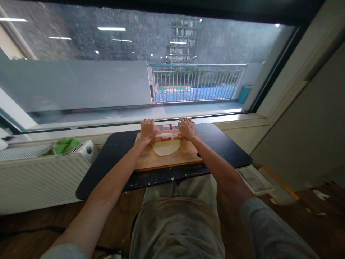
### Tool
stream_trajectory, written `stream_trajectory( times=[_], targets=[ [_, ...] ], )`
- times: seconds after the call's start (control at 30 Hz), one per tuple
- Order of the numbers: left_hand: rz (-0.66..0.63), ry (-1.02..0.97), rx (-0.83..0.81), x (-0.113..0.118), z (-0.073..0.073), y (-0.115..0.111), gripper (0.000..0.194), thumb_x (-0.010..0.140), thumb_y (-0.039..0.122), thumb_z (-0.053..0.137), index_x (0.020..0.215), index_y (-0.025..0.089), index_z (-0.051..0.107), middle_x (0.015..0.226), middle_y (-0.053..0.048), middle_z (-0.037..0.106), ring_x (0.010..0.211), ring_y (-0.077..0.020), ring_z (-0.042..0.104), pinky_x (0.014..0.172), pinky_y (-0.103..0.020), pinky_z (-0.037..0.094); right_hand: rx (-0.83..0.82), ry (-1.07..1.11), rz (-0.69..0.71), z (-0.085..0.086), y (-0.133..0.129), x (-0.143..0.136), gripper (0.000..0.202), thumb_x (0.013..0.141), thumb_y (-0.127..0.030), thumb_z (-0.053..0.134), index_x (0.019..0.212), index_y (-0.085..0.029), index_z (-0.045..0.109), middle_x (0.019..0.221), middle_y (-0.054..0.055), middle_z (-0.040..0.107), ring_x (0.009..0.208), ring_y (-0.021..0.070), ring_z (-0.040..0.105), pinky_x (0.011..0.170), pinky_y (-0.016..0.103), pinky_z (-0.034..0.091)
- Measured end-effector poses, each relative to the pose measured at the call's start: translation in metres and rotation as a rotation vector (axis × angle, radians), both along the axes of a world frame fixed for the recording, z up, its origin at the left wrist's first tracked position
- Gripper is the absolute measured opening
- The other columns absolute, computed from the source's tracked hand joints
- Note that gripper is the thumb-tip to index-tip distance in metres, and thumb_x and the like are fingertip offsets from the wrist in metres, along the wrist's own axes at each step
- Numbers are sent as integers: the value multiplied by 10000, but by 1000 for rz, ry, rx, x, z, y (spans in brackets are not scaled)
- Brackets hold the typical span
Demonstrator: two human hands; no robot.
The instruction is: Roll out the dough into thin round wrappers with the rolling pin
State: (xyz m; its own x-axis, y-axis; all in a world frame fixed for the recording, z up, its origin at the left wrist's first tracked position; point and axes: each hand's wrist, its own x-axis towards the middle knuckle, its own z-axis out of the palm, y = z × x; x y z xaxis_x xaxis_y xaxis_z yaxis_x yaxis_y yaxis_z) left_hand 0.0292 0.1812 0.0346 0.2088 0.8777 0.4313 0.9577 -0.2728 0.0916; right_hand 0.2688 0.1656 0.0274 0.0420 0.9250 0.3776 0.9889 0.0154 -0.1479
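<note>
A wooden rolling pin with a red label lies crosswise over a flat, pale sheet of dough. My left hand is closed around its left end, and my right hand grips the right end. The dough's near part shows as a rounded shape below the pin; its far part is hidden. Under it is a wooden board with a dark hole near its right edge, resting on a black table.
Behind the table is a wide window with a pale sill. To the left stands a white radiator with a green cloth on top. A framed flat item sits low at the right. White crumbs dot the tabletop.
</note>
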Motion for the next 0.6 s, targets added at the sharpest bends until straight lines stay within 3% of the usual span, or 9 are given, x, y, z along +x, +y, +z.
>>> stream_trajectory(
  times=[0.13, 0.27, 0.37, 0.47, 0.6],
  targets=[
    [-37, 13, 67, 1, 4, 18, 403, 1004, 179, 411, 1316, 128, 660, 1372, -223, 697, 1345, -382, 551, 1099, -525, 435, -5, -1, -2, -5, 24, 0, 425, 1124, -331, 347, 1391, -178, 640, 1471, 208, 615, 1388, 351, 495, 1139, 521, 404],
    [-1, 41, -11, 2, -1, 24, 416, 1021, 208, 405, 1359, 109, 625, 1413, -243, 666, 1361, -383, 550, 1096, -507, 449, -72, -25, 27, -13, 35, 2, 476, 1118, -341, 364, 1521, -189, 567, 1580, 222, 555, 1473, 363, 448, 1177, 561, 381],
    [23, 46, -68, 1, -6, 16, 433, 1051, 260, 398, 1413, 102, 576, 1476, -256, 618, 1392, -384, 535, 1107, -495, 454, -155, -48, 54, -22, 34, 10, 578, 1126, -386, 375, 1679, -222, 405, 1720, 210, 421, 1587, 371, 343, 1250, 615, 303],
    [34, 44, -85, -2, -9, 1, 449, 1072, 305, 382, 1444, 114, 545, 1517, -262, 583, 1424, -395, 513, 1108, -505, 459, -230, -61, 80, -28, 25, 18, 741, 1103, -538, 470, 1756, -250, 270, 1800, 205, 290, 1659, 402, 228, 1281, 652, 264],
    [17, 79, -155, -7, -14, -23, 468, 1053, 297, 403, 1454, 110, 554, 1445, -267, 636, 1364, -392, 568, 1150, -532, 432, -326, -70, 71, -27, 6, 22, 970, 1010, -672, 612, 1787, -301, 164, 1833, 182, 213, 1684, 435, 176, 1284, 707, 259]
  ],
)
